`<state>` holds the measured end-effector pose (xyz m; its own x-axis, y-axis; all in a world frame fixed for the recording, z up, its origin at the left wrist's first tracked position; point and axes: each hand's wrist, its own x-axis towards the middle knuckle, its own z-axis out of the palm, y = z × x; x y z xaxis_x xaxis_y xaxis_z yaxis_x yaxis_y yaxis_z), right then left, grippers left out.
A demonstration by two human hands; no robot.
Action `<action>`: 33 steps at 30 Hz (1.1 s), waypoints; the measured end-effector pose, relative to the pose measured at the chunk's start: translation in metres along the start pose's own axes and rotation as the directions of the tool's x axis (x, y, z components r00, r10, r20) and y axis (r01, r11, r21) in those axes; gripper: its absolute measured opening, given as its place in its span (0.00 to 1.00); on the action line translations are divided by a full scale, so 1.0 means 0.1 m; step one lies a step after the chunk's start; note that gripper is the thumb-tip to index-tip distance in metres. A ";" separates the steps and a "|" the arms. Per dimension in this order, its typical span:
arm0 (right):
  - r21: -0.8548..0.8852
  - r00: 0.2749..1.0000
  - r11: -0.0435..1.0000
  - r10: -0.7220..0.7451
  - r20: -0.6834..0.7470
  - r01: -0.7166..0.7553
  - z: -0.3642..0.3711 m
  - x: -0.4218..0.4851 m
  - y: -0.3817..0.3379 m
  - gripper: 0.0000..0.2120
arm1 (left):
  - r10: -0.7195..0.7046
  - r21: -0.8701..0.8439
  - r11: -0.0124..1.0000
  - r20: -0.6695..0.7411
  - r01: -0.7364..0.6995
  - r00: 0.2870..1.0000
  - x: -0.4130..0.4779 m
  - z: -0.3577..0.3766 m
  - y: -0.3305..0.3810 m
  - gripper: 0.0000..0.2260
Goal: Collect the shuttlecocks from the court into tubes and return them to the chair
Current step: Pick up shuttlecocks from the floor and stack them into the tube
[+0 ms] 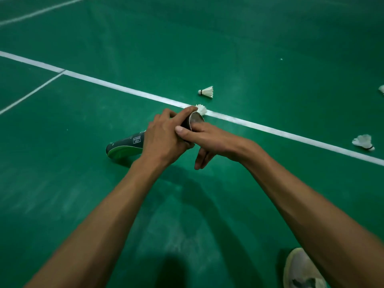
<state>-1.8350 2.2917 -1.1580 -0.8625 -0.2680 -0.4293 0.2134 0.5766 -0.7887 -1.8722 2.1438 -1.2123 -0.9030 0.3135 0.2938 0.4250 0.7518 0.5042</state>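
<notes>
So, nearest the camera there's a pale shoe [301, 271] bottom right on the green court floor [83, 194], and both bare forearms reach forward from there to the middle of the shot.

Left hand [164, 138] is wrapped over the upper part of a dark tube [124, 144], clamped on it, index finger laid along toward the rim. The tube's long axis runs from lower left, where its closed end sits at or just above the floor (can't tell which), up to the right, where the open mouth [196, 119] faces away from the person. Right hand [204, 140] is at that mouth: thumb pressed against the tube wall near the rim, other fingers hanging loose and apart underneath, not gripping anything that I can see.

The bit that matters: a white shuttlecock [201, 109] shows its feathers right at the far edge of the mouth, touching or nearly touching the rim, over the white court line [270, 129]. Whether it's partly inside the tube I can't tell. The right hand is the closer one, so I'd guess it does the nudging in.

Further out, another shuttlecock [206, 92] lies on its side just past the line, one [363, 142] is off to the right, and a fourth [382, 88] is cut off at the right edge.
</notes>
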 end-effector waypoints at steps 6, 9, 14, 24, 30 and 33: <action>0.007 1.000 1.000 -0.004 0.031 0.003 -0.07 0.08 0.10 0.25 | 0.003 0.052 0.999 0.026 -0.004 1.000 0.04 0.09 0.00 0.35; 0.015 0.999 1.000 -0.018 0.043 0.017 -0.10 0.07 0.14 0.25 | 0.004 0.059 0.998 0.027 -0.005 1.000 0.06 0.11 0.03 0.34; 0.018 0.996 0.998 -0.063 0.056 0.062 -0.12 0.07 0.14 0.25 | 0.006 0.089 0.996 0.028 -0.008 1.000 0.07 0.07 0.05 0.33; 0.066 0.984 0.984 -0.159 -0.081 0.164 -0.09 0.33 0.10 0.20 | -0.082 0.100 0.991 -0.031 0.084 0.996 0.21 0.04 -0.07 0.31; 0.245 0.744 0.909 -0.098 -0.661 0.337 -0.20 0.66 0.12 0.13 | -0.185 0.162 0.968 -0.042 0.190 0.982 0.30 0.09 -0.20 0.40; 0.325 0.756 0.904 0.005 -0.654 0.276 -0.28 0.84 0.26 0.13 | -0.174 0.178 0.968 -0.037 0.178 0.984 0.23 0.12 -0.29 0.41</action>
<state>-1.9143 2.3054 -1.2019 -0.9515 0.3051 -0.0401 0.1042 0.1966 -0.9749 -1.9064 2.1366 -1.2299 -0.9602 0.1558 0.2317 0.2393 0.8866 0.3957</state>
